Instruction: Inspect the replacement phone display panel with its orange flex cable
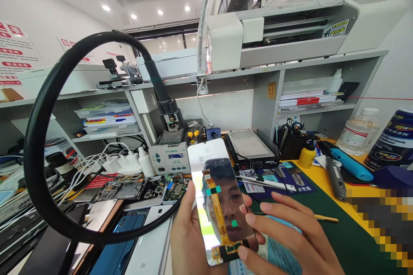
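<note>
A phone screen panel [215,159] is held up in the middle, its mirror-like back towards me. An orange flex cable [217,210] runs down it to a small circuit strip at the bottom, with green tape pieces on the surface. My left hand [183,234] is closed around the panel, thumb along the left edge and fingertips showing at the right edge. My right hand [290,234] has its fingers spread over the panel's right side. Its thumb is at the lower right corner by the circuit strip; whether it presses there I cannot tell. A person's reflection shows in the panel.
A thick black hose [32,137] loops across the left. Phones, including a blue one [121,240] and a white one [150,240], lie below it. Behind stand a soldering-type station [169,159] and a flat heating plate [250,144]. Bottles and a knife-like grey tool [335,178] are on the right.
</note>
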`<state>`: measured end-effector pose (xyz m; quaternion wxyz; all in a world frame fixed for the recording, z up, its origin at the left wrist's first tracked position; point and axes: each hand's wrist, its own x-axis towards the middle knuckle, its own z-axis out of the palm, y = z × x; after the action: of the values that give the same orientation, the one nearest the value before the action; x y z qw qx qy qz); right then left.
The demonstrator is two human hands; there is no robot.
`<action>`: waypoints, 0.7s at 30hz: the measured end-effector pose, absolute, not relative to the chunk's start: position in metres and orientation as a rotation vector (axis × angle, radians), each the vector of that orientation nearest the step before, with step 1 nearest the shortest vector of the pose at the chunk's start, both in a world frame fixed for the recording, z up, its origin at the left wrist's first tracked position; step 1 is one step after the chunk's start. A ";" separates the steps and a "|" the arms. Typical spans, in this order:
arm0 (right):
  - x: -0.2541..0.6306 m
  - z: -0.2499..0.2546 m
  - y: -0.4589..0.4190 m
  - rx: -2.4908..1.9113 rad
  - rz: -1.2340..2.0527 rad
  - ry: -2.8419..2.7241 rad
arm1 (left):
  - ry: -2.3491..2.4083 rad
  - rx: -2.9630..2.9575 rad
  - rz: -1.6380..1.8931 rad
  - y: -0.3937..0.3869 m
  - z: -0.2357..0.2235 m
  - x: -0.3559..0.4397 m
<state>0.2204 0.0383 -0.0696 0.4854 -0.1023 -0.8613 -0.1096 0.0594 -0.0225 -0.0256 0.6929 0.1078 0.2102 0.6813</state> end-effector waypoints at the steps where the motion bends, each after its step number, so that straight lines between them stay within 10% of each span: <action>1: 0.220 -0.069 0.039 -0.250 -0.265 -2.097 | 0.467 0.248 1.522 -0.022 -0.026 0.060; 21: 0.217 -0.067 0.041 -0.262 -0.285 -2.055 | 0.558 0.322 1.505 -0.023 -0.027 0.056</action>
<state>0.2170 0.0411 -0.0665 0.5014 -0.1083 -0.8503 -0.1179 0.0556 -0.0231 -0.0272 0.6832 0.1434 0.2489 0.6714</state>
